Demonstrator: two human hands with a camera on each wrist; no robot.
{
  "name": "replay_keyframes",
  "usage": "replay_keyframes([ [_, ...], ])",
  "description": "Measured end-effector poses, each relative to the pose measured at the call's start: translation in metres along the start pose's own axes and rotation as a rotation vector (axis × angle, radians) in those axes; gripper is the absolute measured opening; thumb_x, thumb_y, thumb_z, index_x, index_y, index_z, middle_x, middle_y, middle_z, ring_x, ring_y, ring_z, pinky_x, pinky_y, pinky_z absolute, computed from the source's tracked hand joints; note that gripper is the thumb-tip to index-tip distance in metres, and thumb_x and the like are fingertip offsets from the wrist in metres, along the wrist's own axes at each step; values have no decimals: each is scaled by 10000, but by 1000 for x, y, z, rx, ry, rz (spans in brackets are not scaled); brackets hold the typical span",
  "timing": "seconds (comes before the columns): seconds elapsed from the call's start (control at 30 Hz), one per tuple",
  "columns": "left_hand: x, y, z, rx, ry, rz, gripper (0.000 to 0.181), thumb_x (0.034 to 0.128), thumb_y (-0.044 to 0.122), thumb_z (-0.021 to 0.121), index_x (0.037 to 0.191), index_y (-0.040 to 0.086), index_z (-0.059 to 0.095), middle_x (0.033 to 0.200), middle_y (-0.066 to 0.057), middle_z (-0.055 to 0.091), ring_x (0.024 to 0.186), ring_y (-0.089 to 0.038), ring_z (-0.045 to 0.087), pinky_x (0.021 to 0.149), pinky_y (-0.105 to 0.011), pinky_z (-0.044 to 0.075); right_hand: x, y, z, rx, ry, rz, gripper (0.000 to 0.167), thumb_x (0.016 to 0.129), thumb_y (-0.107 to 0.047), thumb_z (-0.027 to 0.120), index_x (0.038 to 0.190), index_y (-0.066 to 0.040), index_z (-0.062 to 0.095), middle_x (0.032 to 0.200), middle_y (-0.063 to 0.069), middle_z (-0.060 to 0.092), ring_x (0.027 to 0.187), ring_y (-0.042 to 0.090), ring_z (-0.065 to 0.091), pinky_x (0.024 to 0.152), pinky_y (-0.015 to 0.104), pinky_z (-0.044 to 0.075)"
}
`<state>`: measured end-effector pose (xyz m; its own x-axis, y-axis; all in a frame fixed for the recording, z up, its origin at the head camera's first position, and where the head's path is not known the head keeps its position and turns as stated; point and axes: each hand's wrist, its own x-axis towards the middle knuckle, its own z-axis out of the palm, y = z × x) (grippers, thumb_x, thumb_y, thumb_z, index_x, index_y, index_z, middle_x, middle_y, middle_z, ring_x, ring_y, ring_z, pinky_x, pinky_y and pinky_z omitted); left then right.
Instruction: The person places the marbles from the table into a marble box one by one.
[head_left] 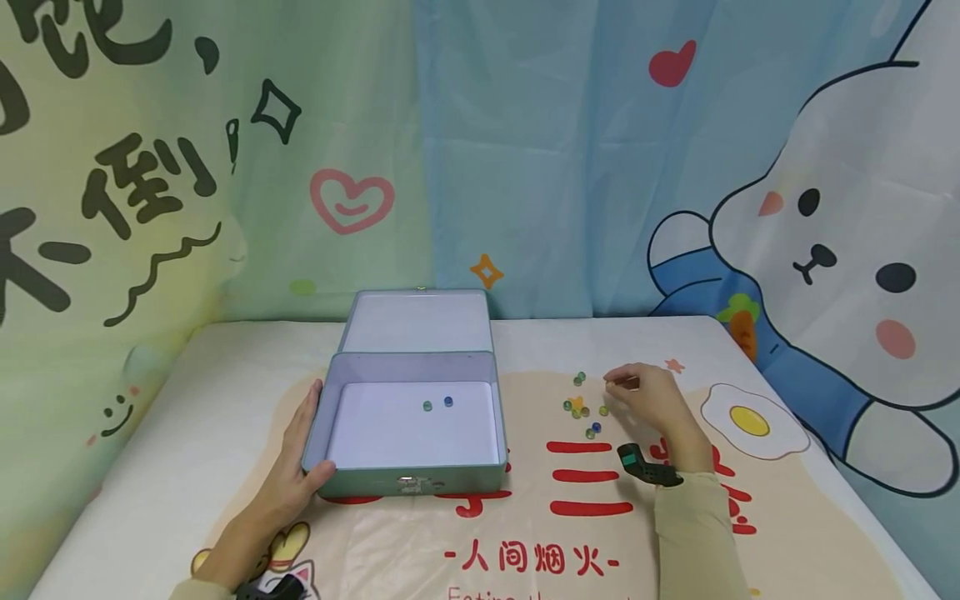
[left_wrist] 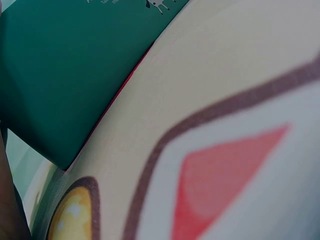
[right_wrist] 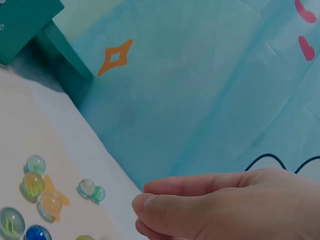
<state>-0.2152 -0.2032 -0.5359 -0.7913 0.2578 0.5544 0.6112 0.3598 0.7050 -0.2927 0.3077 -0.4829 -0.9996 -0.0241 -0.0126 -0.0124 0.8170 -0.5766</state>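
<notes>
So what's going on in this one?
A person's left hand rests against the left side of an open box holding a green marble and a blue marble. The right hand is beside several loose marbles on the tablecloth, thumb and fingertips close together; whether it pinches anything can't be made out.

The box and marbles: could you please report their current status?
Left hand against open box; right hand by loose marbles, its hold unclear. Two marbles inside, others on tablecloth. No obstruction seen over box.
</notes>
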Motion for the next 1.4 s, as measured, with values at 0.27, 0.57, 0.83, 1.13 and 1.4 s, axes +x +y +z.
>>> replay_keyframes([
  [0.27,1,1,0,7,1,-13,873,911,445,534,1531,53,62,1597,-140,94,1455,-122,78,1087,-166,52,-1,-16,-4,5,22,-34,266,914,-188,630,1150,-70,659,1121,153,650,1050,314,575,910,477,475],
  [0.57,0,3,1,4,0,-44,851,914,435,520,1536,76,63,1596,-154,81,1455,-106,62,1082,-174,44,-2,-34,-3,-6,0,-80,264,906,-173,638,1139,-53,672,1103,141,662,1049,313,589,931,487,463],
  [0.83,-1,3,0,9,-16,-75,855,906,407,531,1539,97,46,1605,-120,50,1459,-108,39,1112,-447,56,-2,-49,1,-9,-1,-146,224,893,-140,651,1096,-52,689,1055,118,672,1001,290,617,885,459,497],
  [1.13,-3,0,-1,13,-25,-90,865,904,403,541,1541,114,32,1609,-112,21,1458,-83,16,1128,-392,40,-1,-61,7,-29,0,-234,195,885,-122,656,1053,-35,701,1023,115,676,968,298,647,843,448,517],
  [1.4,-2,0,0,13,-11,-86,882,903,469,535,1541,114,40,1606,-121,34,1456,-160,48,1112,-492,83,0,-63,9,-53,-4,-233,201,882,-121,659,1063,-47,703,1014,97,670,973,299,652,854,463,515],
])
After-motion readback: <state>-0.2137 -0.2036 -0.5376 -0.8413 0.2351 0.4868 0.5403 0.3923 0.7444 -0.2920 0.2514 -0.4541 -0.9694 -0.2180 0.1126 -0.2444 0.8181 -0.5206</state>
